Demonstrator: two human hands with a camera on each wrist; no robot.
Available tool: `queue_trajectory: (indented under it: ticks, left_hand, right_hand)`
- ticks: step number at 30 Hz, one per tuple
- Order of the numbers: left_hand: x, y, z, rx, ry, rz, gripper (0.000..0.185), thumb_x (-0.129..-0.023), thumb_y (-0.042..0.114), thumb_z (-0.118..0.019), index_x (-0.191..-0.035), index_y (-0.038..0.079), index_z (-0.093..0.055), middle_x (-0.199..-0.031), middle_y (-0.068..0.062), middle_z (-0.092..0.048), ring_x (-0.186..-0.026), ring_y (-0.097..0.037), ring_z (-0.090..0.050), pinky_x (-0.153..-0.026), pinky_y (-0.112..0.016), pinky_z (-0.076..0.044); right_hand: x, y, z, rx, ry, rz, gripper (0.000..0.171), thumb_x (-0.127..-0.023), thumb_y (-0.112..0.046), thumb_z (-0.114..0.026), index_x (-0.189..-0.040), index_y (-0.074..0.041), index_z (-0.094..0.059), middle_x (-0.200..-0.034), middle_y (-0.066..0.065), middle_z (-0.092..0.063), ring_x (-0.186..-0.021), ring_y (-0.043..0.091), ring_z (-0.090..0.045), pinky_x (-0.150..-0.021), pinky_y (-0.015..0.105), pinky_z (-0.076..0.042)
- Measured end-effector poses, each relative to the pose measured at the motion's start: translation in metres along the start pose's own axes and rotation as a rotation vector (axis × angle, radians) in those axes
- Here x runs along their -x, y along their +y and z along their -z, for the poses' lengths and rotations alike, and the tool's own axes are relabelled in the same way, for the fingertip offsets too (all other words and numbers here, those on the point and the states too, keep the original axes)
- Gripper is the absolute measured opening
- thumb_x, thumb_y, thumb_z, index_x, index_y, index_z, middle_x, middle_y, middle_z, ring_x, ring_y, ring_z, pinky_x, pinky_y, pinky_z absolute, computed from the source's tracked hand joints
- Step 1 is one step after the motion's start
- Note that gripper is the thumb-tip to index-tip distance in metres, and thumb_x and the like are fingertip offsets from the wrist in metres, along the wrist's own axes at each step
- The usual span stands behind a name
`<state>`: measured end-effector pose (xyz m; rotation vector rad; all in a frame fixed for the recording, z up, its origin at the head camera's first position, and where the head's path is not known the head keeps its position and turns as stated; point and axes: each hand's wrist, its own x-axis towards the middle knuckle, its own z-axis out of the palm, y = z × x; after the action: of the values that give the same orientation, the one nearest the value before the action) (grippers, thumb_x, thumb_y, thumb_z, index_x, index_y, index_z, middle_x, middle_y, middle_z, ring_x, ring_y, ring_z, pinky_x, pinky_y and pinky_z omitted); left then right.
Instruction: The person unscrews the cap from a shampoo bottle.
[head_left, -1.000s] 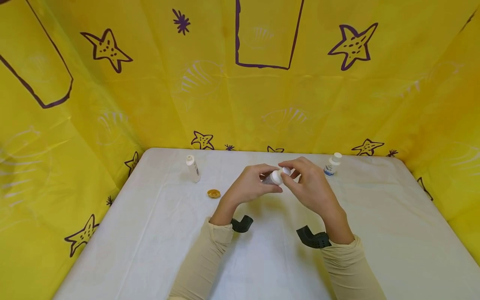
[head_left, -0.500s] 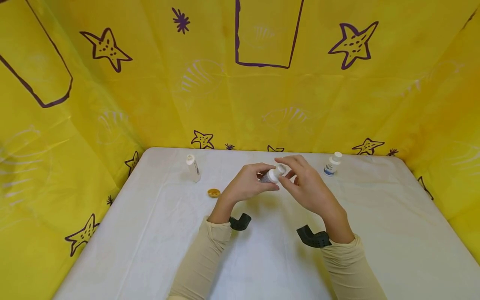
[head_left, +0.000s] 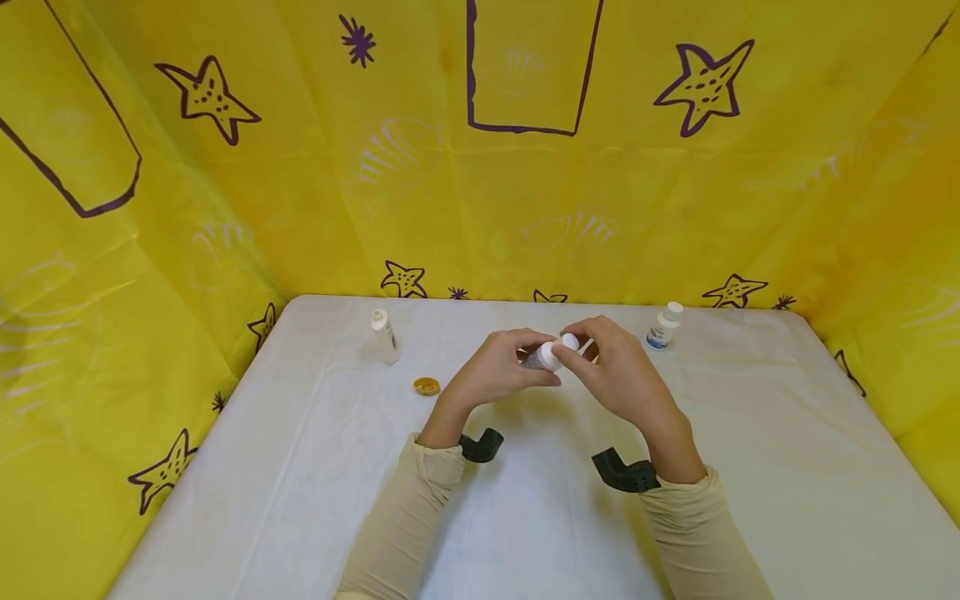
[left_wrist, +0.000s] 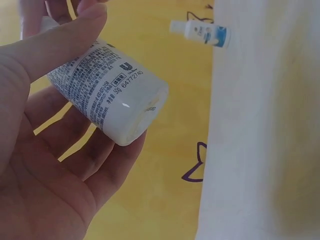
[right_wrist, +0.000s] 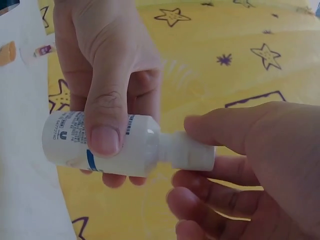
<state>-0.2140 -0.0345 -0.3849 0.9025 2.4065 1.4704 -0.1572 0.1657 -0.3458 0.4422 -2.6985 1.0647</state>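
**Two hands on one small bottle above the counter**

Fingers [head_left: 525, 337] of the left hand [head_left: 495, 371] curl round a small white bottle [head_left: 542, 358], held on its side in the air above the middle of the counter [head_left: 750, 467]. The right hand [head_left: 618, 375] meets it from the other side, its thumb and fingertips pinching the bottle's white cap [head_left: 570, 342]. Both arms wear beige sleeves [head_left: 405, 517]. Standing on the counter at the back left is a slim white bottle [head_left: 384, 336], with a small gold lid [head_left: 426, 386] lying just in front of it. At the back right stands a white bottle with a blue label [head_left: 662, 327], capped. Yellow sheeting printed with purple stars [head_left: 705, 83] walls the counter on three sides.

From the left wrist, the small white bottle [left_wrist: 107, 92] lies across the left hand [left_wrist: 50, 165], the thumb pressing its printed label from above and the other fingers [left_wrist: 102, 165] cupped beneath. Its flat base faces the camera. What is inside cannot be told, as the wall is opaque. The blue-labelled bottle [left_wrist: 202, 33] shows far off.

From the right wrist, the left hand [right_wrist: 105, 65] wraps the bottle's body [right_wrist: 100, 145], thumb on the front. The right hand [right_wrist: 260, 165] pinches the cap [right_wrist: 187, 150] between thumb and fingers, the cap seated on the neck.
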Motion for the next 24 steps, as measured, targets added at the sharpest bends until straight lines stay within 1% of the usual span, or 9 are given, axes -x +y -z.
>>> queue_trajectory:
  ticks: [4, 8, 10, 13, 16, 18, 21, 24]
  left_hand:
    - [0.001, -0.002, 0.003, -0.011, 0.012, 0.011, 0.042, -0.083, 0.023, -0.086, -0.123, 0.019, -0.073, -0.116, 0.003, -0.073, -0.099, -0.014, -0.067, -0.088, -0.029, -0.057]
    - [0.002, -0.002, 0.010, -0.011, 0.056, 0.019, 0.044, -0.083, 0.025, -0.086, -0.124, 0.020, -0.072, -0.118, 0.004, -0.072, -0.102, -0.014, -0.066, -0.091, -0.032, -0.057]
    - [0.004, -0.001, 0.014, -0.010, 0.094, 0.019, 0.045, -0.082, 0.026, -0.087, -0.125, 0.020, -0.072, -0.119, 0.004, -0.072, -0.103, -0.015, -0.066, -0.092, -0.034, -0.057]
    - [0.006, -0.002, 0.022, -0.003, 0.167, 0.014, 0.048, -0.081, 0.027, -0.088, -0.126, 0.020, -0.071, -0.121, 0.004, -0.071, -0.107, -0.016, -0.067, -0.096, -0.036, -0.057]
    - [0.008, -0.004, 0.031, 0.026, 0.250, 0.016, 0.048, -0.080, 0.025, -0.089, -0.124, 0.018, -0.072, -0.118, 0.002, -0.069, -0.107, -0.018, -0.068, -0.100, -0.036, -0.057]
    - [0.009, -0.007, 0.036, 0.052, 0.305, 0.022, 0.048, -0.079, 0.024, -0.090, -0.123, 0.017, -0.072, -0.116, 0.000, -0.067, -0.108, -0.018, -0.068, -0.101, -0.037, -0.057]
    - [0.011, -0.009, 0.044, 0.080, 0.380, 0.034, 0.049, -0.079, 0.023, -0.090, -0.124, 0.016, -0.070, -0.115, -0.002, -0.066, -0.109, -0.019, -0.067, -0.102, -0.037, -0.056]
    - [0.014, -0.012, 0.051, 0.100, 0.447, 0.044, 0.053, -0.080, 0.023, -0.089, -0.127, 0.014, -0.067, -0.119, -0.003, -0.068, -0.112, -0.020, -0.066, -0.104, -0.040, -0.055]
  right_hand:
    - [0.001, -0.002, 0.002, 0.001, 0.046, 0.036, 0.027, -0.099, -0.020, -0.069, -0.120, -0.004, -0.068, -0.108, 0.011, -0.067, -0.086, 0.022, -0.065, -0.074, 0.034, -0.054]
    - [0.003, -0.003, 0.004, -0.015, 0.102, 0.047, 0.025, -0.097, -0.012, -0.069, -0.121, -0.004, -0.068, -0.111, 0.013, -0.069, -0.088, 0.023, -0.066, -0.075, 0.036, -0.055]
    - [0.002, -0.003, 0.003, -0.021, 0.126, 0.047, 0.024, -0.095, -0.011, -0.071, -0.118, -0.004, -0.069, -0.110, 0.012, -0.070, -0.089, 0.023, -0.066, -0.075, 0.035, -0.054]
    - [0.001, -0.004, 0.000, -0.028, 0.149, 0.040, 0.021, -0.092, -0.012, -0.075, -0.111, -0.005, -0.070, -0.104, 0.010, -0.073, -0.089, 0.023, -0.064, -0.073, 0.033, -0.051]
    - [-0.001, -0.007, -0.005, -0.036, 0.151, 0.033, 0.019, -0.089, -0.012, -0.077, -0.106, -0.005, -0.070, -0.099, 0.010, -0.074, -0.088, 0.023, -0.064, -0.071, 0.030, -0.049]
    - [-0.002, -0.009, -0.008, -0.048, 0.144, 0.025, 0.019, -0.088, -0.011, -0.078, -0.104, -0.005, -0.069, -0.098, 0.010, -0.074, -0.087, 0.023, -0.064, -0.071, 0.028, -0.049]
    - [-0.006, -0.012, -0.014, -0.080, 0.126, 0.014, 0.022, -0.088, -0.010, -0.078, -0.107, -0.003, -0.068, -0.102, 0.011, -0.074, -0.088, 0.026, -0.066, -0.072, 0.027, -0.051]
    - [-0.011, -0.015, -0.022, -0.121, 0.100, 0.002, 0.028, -0.090, -0.009, -0.076, -0.115, -0.002, -0.065, -0.108, 0.013, -0.072, -0.092, 0.028, -0.067, -0.075, 0.034, -0.057]
